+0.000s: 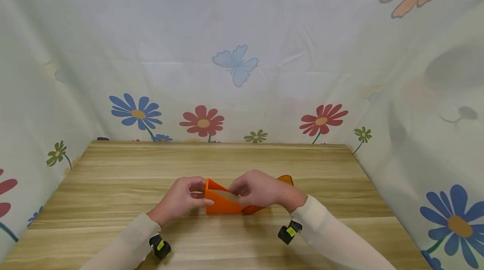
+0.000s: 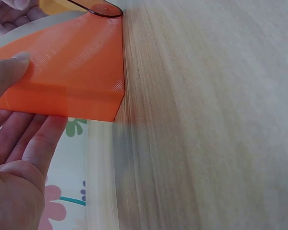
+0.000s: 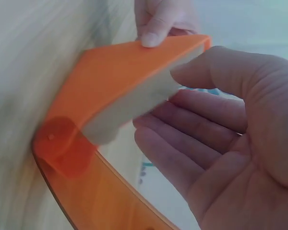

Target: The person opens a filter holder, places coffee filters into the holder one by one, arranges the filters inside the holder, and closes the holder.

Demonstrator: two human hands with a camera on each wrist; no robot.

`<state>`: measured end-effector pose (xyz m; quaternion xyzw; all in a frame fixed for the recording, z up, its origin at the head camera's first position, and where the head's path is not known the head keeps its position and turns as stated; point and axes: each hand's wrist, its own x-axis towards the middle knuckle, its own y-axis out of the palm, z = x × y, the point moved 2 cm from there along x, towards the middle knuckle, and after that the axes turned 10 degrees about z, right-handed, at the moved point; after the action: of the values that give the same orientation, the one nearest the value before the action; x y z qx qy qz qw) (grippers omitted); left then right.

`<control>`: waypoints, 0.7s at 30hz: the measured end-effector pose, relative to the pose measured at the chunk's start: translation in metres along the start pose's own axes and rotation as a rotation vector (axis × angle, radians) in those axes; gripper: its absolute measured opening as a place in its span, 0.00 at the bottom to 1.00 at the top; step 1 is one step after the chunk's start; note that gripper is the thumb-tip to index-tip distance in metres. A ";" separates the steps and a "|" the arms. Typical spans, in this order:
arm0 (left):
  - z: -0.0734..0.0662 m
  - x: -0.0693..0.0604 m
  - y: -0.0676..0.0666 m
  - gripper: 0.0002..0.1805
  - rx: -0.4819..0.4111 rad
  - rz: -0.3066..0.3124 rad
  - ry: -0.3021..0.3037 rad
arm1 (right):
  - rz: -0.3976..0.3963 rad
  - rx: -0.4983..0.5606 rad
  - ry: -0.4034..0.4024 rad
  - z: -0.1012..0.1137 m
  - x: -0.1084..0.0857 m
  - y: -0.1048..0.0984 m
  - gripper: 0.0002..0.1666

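An orange plastic case point(image 1: 223, 205) with a slanted open top stands on the wooden table. A translucent orange cover point(image 3: 120, 201) hangs from a pivot at its low end, swung out towards the right. Inside the case sits a pale grey block point(image 3: 134, 108); its exact kind is unclear. My left hand point(image 1: 181, 196) grips the tall end, the thumb on the near face and the other fingers behind. At the slanted opening my right hand point(image 1: 257, 190) holds the block, thumb on one side and index finger on the other. The index fingertip is hidden in the right wrist view.
The wooden table point(image 1: 151, 161) reaches back to a pale curtain point(image 1: 170, 72) printed with flowers and butterflies, which hangs behind and along both sides. A small black camera point(image 1: 160, 248) is strapped to the left wrist, another black camera point(image 1: 289, 232) to the right.
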<state>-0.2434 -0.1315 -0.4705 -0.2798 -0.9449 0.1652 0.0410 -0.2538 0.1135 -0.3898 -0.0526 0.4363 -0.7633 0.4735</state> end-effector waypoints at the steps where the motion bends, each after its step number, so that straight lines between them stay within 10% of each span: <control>1: 0.000 0.000 0.000 0.21 0.000 0.001 0.000 | -0.012 -0.004 -0.005 0.000 -0.003 -0.002 0.15; 21: -0.001 0.000 0.000 0.22 -0.019 0.006 -0.011 | -0.414 -0.121 -0.012 -0.056 -0.084 -0.021 0.28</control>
<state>-0.2435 -0.1307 -0.4694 -0.2822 -0.9457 0.1580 0.0329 -0.2494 0.2160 -0.3812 -0.1738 0.4584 -0.8163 0.3054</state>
